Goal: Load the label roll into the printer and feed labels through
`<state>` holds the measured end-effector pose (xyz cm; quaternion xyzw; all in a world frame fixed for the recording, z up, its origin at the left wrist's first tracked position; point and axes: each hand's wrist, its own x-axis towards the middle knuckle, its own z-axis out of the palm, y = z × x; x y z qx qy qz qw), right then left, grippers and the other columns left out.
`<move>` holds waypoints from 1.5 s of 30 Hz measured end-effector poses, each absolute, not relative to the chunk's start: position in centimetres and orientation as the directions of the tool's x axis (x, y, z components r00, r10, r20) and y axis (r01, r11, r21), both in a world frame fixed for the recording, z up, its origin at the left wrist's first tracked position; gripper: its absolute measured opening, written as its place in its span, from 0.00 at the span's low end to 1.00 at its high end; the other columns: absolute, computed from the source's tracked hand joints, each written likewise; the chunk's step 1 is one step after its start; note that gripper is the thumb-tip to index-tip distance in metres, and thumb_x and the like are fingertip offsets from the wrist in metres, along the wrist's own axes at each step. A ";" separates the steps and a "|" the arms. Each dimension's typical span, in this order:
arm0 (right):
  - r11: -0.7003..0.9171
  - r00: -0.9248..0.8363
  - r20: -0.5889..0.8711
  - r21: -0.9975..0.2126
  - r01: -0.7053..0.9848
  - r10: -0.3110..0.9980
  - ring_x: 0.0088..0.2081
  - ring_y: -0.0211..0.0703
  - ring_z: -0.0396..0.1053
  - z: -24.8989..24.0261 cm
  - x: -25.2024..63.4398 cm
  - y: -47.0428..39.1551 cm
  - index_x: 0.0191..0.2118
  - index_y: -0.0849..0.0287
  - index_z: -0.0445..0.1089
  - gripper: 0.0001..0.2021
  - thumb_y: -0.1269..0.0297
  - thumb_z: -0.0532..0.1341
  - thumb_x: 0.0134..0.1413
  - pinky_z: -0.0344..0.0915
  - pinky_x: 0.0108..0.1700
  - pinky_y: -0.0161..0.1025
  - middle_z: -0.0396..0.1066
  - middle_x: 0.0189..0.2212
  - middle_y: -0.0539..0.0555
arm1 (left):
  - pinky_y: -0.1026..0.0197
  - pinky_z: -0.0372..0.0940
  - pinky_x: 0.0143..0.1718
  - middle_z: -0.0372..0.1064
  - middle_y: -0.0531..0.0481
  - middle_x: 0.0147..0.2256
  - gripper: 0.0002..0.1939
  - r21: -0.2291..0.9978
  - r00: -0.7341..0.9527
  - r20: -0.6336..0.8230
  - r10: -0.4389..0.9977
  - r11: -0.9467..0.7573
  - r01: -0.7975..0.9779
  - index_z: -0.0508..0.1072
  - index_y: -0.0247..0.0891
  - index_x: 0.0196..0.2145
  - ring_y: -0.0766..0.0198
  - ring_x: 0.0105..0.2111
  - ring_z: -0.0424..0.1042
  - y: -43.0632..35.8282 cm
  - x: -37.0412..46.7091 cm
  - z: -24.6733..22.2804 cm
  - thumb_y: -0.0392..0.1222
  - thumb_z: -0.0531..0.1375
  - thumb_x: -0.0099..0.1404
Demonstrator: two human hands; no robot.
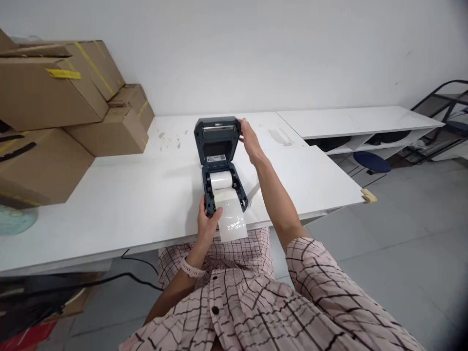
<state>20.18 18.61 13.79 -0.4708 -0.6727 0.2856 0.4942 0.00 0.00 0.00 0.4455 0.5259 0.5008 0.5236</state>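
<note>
A dark grey label printer (239,183) sits on the white table with its lid (197,139) raised. Inside lies a roll of white labels (221,180), and its strip (233,222) runs out over the front and past the table edge. My left hand (208,220) is closed around the printer's front left corner, its thumb on top beside the label strip. With my right hand (250,139) I grip the upper right edge of the raised lid; the fingertips are partly hidden behind it.
Cardboard boxes (51,92) are stacked on the left of the table (146,204). A yellowish corner guard (368,196) covers the table's right corner. Beyond it are a low white shelf (361,122) and a blue stool (372,162). A black cable (126,275) hangs below the front edge.
</note>
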 end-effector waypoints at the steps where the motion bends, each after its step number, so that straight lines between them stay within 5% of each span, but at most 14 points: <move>1: 0.396 -0.074 0.398 -0.845 0.359 0.915 0.69 0.52 0.57 13.3 20.2 17.1 0.68 0.47 0.56 0.46 0.24 0.32 0.58 0.59 0.68 0.52 0.60 0.68 0.52 | 0.51 0.68 0.62 0.59 0.39 0.69 0.48 0.993 -0.064 -0.108 0.992 0.105 -0.048 0.52 0.46 0.72 0.48 0.65 0.66 0.0 0.0 0.0 0.57 0.68 0.61; 7: 0.385 -0.117 0.367 -0.862 0.329 0.923 0.69 0.52 0.57 11.7 19.6 8.9 0.65 0.47 0.63 0.37 0.31 0.39 0.66 0.52 0.72 0.53 0.63 0.67 0.52 | 0.50 0.66 0.63 0.55 0.40 0.71 0.50 0.996 -0.020 -0.088 0.996 0.088 -0.019 0.49 0.49 0.73 0.46 0.67 0.62 -0.3 0.0 0.0 0.59 0.68 0.61; 12: 0.240 -0.085 0.226 -0.946 0.219 0.970 0.75 0.49 0.46 8.4 19.6 4.9 0.72 0.44 0.53 0.35 0.37 0.52 0.65 0.48 0.75 0.50 0.50 0.74 0.48 | 0.47 0.58 0.69 0.42 0.40 0.75 0.60 0.994 0.053 -0.042 0.998 0.048 -0.101 0.42 0.49 0.74 0.46 0.73 0.50 -1.7 -1.2 -0.7 0.66 0.69 0.55; 18: 0.039 0.006 0.039 -0.999 -0.024 0.999 0.74 0.50 0.49 3.7 18.6 0.8 0.75 0.46 0.44 0.42 0.45 0.61 0.60 0.52 0.74 0.52 0.45 0.76 0.50 | 0.50 0.49 0.72 0.34 0.46 0.76 0.50 0.993 -0.055 -0.113 0.992 0.112 -0.020 0.44 0.49 0.75 0.49 0.75 0.38 -0.7 -2.3 1.7 0.69 0.59 0.64; 26: -0.020 0.052 -0.022 -0.998 -0.052 0.998 0.74 0.49 0.49 4.1 18.0 0.6 0.74 0.46 0.47 0.43 0.36 0.59 0.60 0.51 0.74 0.52 0.49 0.75 0.51 | 0.51 0.64 0.65 0.56 0.46 0.71 0.39 0.989 0.051 -0.113 0.992 0.118 -0.091 0.55 0.49 0.71 0.50 0.69 0.59 1.3 -0.4 4.0 0.64 0.57 0.69; 35: -0.183 0.065 -0.198 -0.965 -0.188 0.978 0.71 0.56 0.57 3.1 18.0 0.6 0.76 0.50 0.43 0.53 0.40 0.67 0.51 0.58 0.71 0.54 0.56 0.72 0.56 | 0.52 0.64 0.65 0.55 0.42 0.71 0.43 0.995 -0.088 -0.060 0.994 0.052 -0.087 0.54 0.46 0.71 0.47 0.68 0.60 0.8 -0.3 1.4 0.59 0.63 0.65; 45: -0.137 0.118 -0.165 -0.967 -0.214 0.979 0.68 0.59 0.61 1.7 17.8 0.5 0.73 0.51 0.49 0.51 0.41 0.69 0.48 0.61 0.69 0.55 0.59 0.70 0.59 | 0.54 0.65 0.63 0.61 0.37 0.67 0.42 0.992 -0.194 0.113 0.974 -0.101 0.070 0.61 0.38 0.68 0.47 0.66 0.64 0.2 0.6 0.2 0.65 0.60 0.65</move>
